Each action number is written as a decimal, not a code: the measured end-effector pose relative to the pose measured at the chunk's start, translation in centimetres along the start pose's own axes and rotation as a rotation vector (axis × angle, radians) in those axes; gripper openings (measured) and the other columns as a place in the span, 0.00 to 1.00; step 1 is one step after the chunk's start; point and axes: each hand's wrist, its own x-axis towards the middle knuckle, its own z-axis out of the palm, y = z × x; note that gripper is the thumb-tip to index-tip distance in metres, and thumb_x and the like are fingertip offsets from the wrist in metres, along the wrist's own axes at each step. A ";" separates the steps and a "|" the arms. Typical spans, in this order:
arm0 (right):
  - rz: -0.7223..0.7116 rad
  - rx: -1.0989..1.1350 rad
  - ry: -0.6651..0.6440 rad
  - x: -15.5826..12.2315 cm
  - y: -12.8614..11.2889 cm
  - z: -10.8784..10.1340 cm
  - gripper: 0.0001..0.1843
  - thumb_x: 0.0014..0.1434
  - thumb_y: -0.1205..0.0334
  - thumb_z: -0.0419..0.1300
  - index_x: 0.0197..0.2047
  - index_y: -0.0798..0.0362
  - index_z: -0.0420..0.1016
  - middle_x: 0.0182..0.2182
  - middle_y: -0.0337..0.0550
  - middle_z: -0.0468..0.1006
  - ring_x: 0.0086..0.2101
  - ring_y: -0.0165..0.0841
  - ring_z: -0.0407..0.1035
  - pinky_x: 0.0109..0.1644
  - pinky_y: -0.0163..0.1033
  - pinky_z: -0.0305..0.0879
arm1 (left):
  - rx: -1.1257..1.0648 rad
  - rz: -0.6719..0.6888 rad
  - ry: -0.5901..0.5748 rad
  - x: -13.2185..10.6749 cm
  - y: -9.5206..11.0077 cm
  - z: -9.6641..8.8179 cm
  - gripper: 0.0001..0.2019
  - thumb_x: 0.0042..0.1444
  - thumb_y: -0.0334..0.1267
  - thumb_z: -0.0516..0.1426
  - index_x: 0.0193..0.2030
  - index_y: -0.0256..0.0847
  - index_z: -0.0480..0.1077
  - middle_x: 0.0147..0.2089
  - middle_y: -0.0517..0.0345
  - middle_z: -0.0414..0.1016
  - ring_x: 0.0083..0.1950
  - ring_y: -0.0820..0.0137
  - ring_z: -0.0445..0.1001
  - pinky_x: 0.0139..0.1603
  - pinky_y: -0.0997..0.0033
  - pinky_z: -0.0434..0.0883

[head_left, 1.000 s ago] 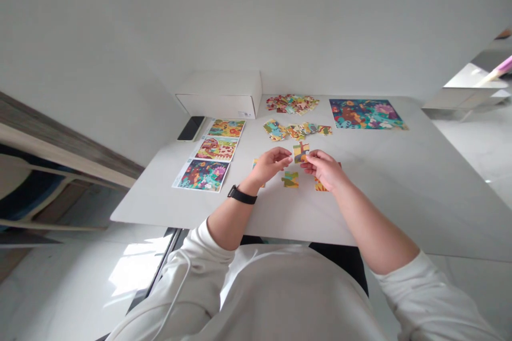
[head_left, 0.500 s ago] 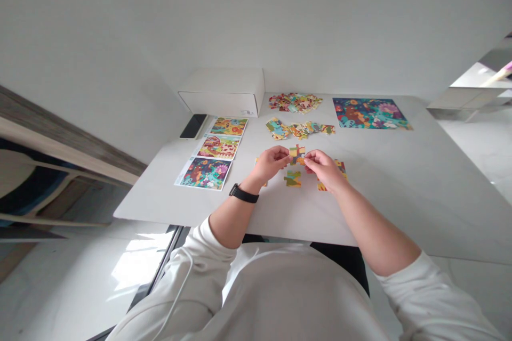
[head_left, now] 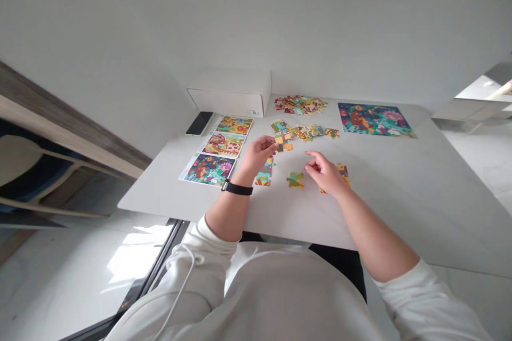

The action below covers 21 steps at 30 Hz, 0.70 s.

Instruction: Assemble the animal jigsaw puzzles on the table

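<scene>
My left hand (head_left: 260, 155) pinches a small joined cluster of jigsaw pieces (head_left: 285, 143), yellow, orange and grey, held just in front of a loose pile. My right hand (head_left: 323, 170) hovers with thumb and index finger apart and nothing between them. Below my left hand lies a joined strip of jigsaw pieces (head_left: 264, 176), partly covered by that hand. A green and yellow jigsaw piece (head_left: 296, 180) lies on the table between both hands. Under and beside my right hand are orange and red jigsaw pieces (head_left: 343, 171), partly hidden.
A white box (head_left: 228, 97) stands at the back, with a phone (head_left: 199, 123) near it. Three picture sheets (head_left: 224, 145) lie on the left. Behind the hands are two piles of jigsaw pieces (head_left: 302, 105). A finished underwater puzzle (head_left: 376, 120) lies back right.
My left hand has carried the pieces leftward and away from me. My right hand has let go of them and drawn slightly right, its fingers opening.
</scene>
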 end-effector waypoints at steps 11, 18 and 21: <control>-0.181 -0.178 -0.022 2.6 -2.9 -0.8 0.18 0.67 0.63 0.59 0.55 0.44 0.84 0.51 0.48 0.84 0.50 0.44 0.79 0.56 0.51 0.77 | 0.301 -0.087 0.023 3.1 -0.3 -6.5 0.10 0.50 0.39 0.70 0.37 0.40 0.78 0.27 0.59 0.78 0.26 0.72 0.70 0.30 0.72 0.64; -0.275 -0.380 -0.097 6.8 -4.2 3.2 0.20 0.64 0.71 0.61 0.54 0.45 0.85 0.54 0.49 0.83 0.56 0.48 0.76 0.67 0.57 0.71 | 0.476 -0.032 0.052 1.8 -2.4 -5.8 0.06 0.53 0.39 0.68 0.37 0.42 0.80 0.29 0.58 0.81 0.32 0.66 0.75 0.36 0.69 0.66; -0.296 -0.405 -0.079 7.1 -3.3 6.0 0.21 0.65 0.71 0.60 0.57 0.47 0.84 0.56 0.52 0.82 0.57 0.48 0.76 0.68 0.56 0.71 | 0.545 0.002 0.008 1.6 -2.5 -5.8 0.05 0.55 0.37 0.66 0.38 0.42 0.81 0.29 0.59 0.79 0.32 0.66 0.75 0.37 0.68 0.67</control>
